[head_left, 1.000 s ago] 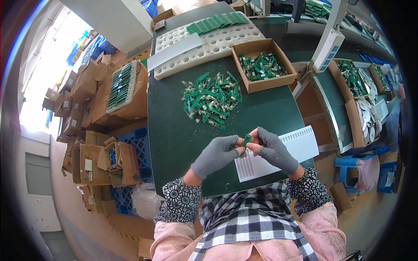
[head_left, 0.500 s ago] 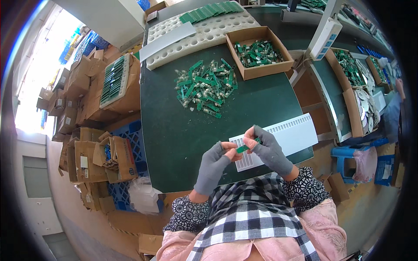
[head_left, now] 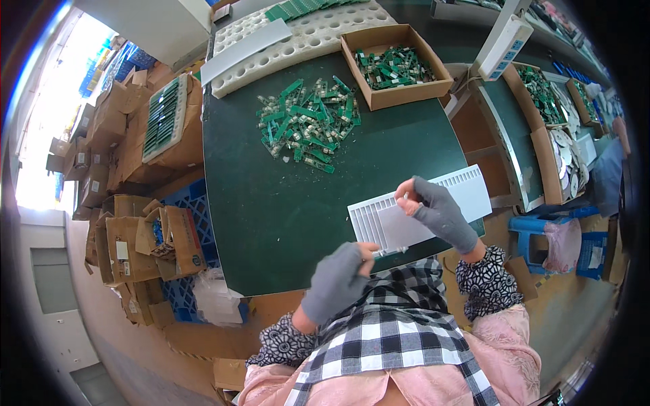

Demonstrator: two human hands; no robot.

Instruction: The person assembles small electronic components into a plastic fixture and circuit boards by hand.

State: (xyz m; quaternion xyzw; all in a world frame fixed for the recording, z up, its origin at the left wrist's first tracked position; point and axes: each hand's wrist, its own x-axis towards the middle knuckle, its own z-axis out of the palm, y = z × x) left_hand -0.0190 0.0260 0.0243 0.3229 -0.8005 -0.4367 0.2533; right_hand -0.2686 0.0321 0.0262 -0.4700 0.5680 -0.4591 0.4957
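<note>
My left hand point(head_left: 337, 281), in a grey fingerless glove, is low at the table's near edge. Its fingers are closed together beside the near left corner of a white slotted panel point(head_left: 406, 227); whatever they hold is too hidden to make out. My right hand point(head_left: 440, 211), gloved the same way, hovers over that panel. Its fingers are bent, thumb and forefinger slightly apart, with nothing visible between them. Farther off, a loose pile of small green circuit boards point(head_left: 308, 125) lies on the dark green table point(head_left: 271, 223).
An open cardboard box point(head_left: 406, 95) of similar boards stands behind the pile. At the back, a white foam tray point(head_left: 237, 84) bears a white strip point(head_left: 247, 51) and green board sheets point(head_left: 305, 8). Cartons point(head_left: 142, 240) crowd the left; a blue stool point(head_left: 535, 237) stands right.
My hands have parted: the left moved down toward me, the right slightly up and right. The small green circuit board held between them is no longer visible. The view has shifted slightly.
</note>
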